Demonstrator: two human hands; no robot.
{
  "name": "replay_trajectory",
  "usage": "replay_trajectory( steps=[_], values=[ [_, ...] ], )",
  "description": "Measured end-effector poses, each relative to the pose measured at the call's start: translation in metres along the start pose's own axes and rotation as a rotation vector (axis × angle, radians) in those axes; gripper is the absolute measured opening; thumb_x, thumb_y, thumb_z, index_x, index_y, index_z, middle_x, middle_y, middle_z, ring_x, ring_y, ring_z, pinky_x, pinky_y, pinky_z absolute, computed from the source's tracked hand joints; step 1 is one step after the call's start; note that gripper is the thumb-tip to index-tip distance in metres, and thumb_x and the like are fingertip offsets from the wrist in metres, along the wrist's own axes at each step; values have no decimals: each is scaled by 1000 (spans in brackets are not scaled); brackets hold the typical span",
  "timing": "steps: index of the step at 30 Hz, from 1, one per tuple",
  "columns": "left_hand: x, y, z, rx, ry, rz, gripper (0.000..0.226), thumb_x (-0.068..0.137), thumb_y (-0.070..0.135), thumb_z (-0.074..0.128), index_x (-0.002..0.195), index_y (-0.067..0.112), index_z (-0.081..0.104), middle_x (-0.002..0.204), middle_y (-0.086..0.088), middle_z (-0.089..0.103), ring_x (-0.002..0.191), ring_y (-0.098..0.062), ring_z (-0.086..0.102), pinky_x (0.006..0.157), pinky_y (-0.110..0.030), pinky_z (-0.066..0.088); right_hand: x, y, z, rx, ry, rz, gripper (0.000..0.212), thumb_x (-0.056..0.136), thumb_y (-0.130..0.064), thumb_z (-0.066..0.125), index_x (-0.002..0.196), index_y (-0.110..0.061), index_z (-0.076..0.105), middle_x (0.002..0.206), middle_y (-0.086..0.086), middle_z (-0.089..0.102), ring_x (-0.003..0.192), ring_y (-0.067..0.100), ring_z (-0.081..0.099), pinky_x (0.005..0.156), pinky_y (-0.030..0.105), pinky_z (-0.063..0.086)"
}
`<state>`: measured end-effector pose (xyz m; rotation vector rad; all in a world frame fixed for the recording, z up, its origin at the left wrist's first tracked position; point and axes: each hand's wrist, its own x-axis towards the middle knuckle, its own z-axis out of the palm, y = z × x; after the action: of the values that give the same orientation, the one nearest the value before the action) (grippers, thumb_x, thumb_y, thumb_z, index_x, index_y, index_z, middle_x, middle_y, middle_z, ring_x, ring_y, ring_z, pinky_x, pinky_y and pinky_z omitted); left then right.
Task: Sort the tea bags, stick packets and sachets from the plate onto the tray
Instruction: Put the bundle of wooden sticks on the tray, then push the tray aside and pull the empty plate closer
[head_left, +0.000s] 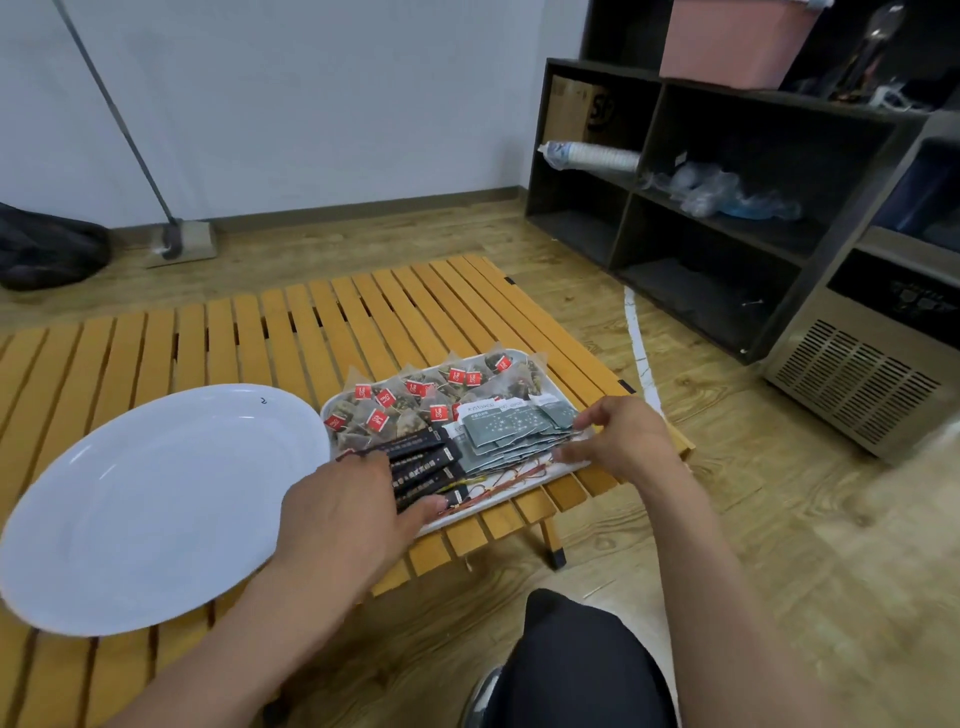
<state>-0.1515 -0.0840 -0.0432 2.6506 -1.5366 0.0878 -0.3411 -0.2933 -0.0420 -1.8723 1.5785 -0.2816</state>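
Note:
A large white plate (156, 499) lies bare on the left of the slatted table. To its right the white tray (519, 496) holds pyramid tea bags with red tags (415, 397) at the back, black stick packets (423, 462) front left and grey-green sachets (506, 428) front right. My left hand (348, 512) rests on the black stick packets, fingers extended over them. My right hand (618, 441) hovers at the tray's right edge, its fingertips touching the sachets. Thin red-yellow strings (511, 480) lie along the tray's front.
The low wooden slatted table (249, 338) ends just right of the tray. My dark-clad knee (566, 654) sits below the table's front edge. A dark shelf unit (701, 208), a metal appliance (878, 364) and a mop (176, 239) stand around the wooden floor.

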Motion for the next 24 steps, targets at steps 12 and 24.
replay_trajectory(
  steps=[12, 24],
  values=[
    [-11, 11, 14, 62, -108, -47, 45, 95, 56, 56, 123, 21, 60, 123, -2, 63, 106, -18, 66, 81, -28, 53, -13, 30, 16, -26, 180, -235, 42, 59, -50, 94, 82, -27, 67, 103, -4, 72, 89, 10, 60, 62, 25, 42],
    [150, -12, 24, -64, -70, -30, 34, 93, 43, 66, 116, 18, 66, 113, -2, 68, 96, -18, 66, 72, -26, 52, 116, -39, 34, -15, 210, -269, 29, 75, -42, 87, 81, -22, 68, 110, 3, 75, 101, 17, 66, 66, 26, 44]
  ],
)
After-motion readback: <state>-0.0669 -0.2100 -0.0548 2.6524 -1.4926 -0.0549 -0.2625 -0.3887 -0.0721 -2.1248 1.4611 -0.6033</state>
